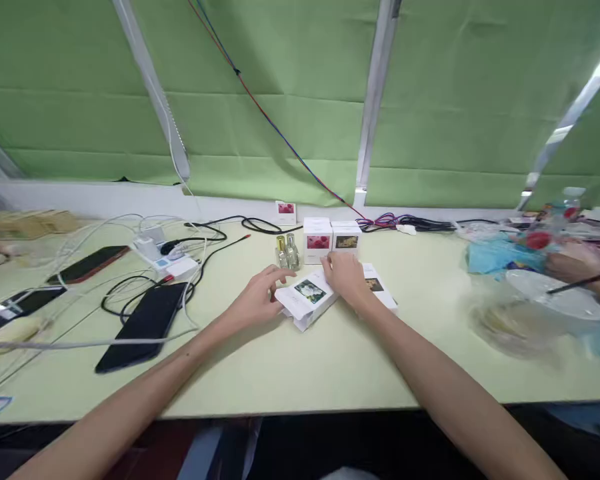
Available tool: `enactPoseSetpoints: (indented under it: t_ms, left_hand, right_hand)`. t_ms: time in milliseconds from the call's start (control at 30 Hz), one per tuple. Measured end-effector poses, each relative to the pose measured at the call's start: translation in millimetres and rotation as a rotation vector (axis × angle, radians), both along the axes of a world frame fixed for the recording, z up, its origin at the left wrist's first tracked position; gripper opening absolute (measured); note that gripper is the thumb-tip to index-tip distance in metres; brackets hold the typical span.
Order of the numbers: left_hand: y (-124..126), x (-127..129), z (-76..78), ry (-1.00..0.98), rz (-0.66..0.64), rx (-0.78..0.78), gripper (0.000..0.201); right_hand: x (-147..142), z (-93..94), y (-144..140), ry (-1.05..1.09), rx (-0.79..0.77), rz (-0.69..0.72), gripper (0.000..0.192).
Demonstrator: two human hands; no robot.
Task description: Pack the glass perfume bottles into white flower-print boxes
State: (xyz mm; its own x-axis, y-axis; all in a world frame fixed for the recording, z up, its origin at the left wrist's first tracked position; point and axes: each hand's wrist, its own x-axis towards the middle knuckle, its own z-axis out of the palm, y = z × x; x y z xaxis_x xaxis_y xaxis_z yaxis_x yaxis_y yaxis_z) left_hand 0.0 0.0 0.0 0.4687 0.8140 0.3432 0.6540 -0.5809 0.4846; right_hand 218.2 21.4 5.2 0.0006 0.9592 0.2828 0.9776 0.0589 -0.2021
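My left hand (258, 298) rests on the table against the left end of a flat white carton with a flower picture (307, 299), fingers curled around its edge. My right hand (346, 275) presses on the carton's far end, over a second flat white carton (379, 288) lying beside it. Just behind stand two small glass perfume bottles (287, 253) and two upright white boxes, one with a red picture (317, 241), one with a dark picture (347, 239).
Black phones (143, 325) (87, 264), a white power strip (173, 265) and tangled cables lie at the left. A small white box (285, 212) stands by the wall. At the right, another person's hand (573, 263) works among plastic bags and blue items (500, 255).
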Motion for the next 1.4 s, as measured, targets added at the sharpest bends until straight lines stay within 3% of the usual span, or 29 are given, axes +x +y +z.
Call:
enactPoseSetpoints:
  t_ms: [433, 567, 667, 833, 1067, 1200, 1400]
  left_hand:
    - [12, -15, 2.6, -0.102, 0.307, -0.052, 0.043]
    - [13, -17, 5.8, -0.107, 0.344, -0.055, 0.042]
    - [13, -16, 7.4, -0.106, 0.354, -0.045, 0.042]
    - [11, -14, 8.8, -0.115, 0.361, -0.058, 0.043]
    - [11, -14, 5.3, -0.130, 0.376, -0.045, 0.044]
    - [11, -13, 3.0, -0.166, 0.350, -0.060, 0.040]
    - [5, -6, 3.6, -0.241, 0.202, -0.076, 0.041]
  right_hand:
    - [-9, -1.8, 0, 0.045, -0.013, 0.118, 0.036]
    - [-10, -4.7, -1, 0.112, 0.085, 0.221, 0.037]
    - [-11, -8.6, -2, 0.189, 0.155, 0.427, 0.040]
    - [-14, -13.0, -6, 0.269, 0.035, 0.661, 0.059]
    - [-13, -10.5, -13, 0.283, -0.123, 0.690, 0.089]
    - [-14, -9.1, -14, 0.212, -0.058, 0.719, 0.088]
    - [-16, -7.3, -15, 0.144, 0.018, 0.696, 0.086]
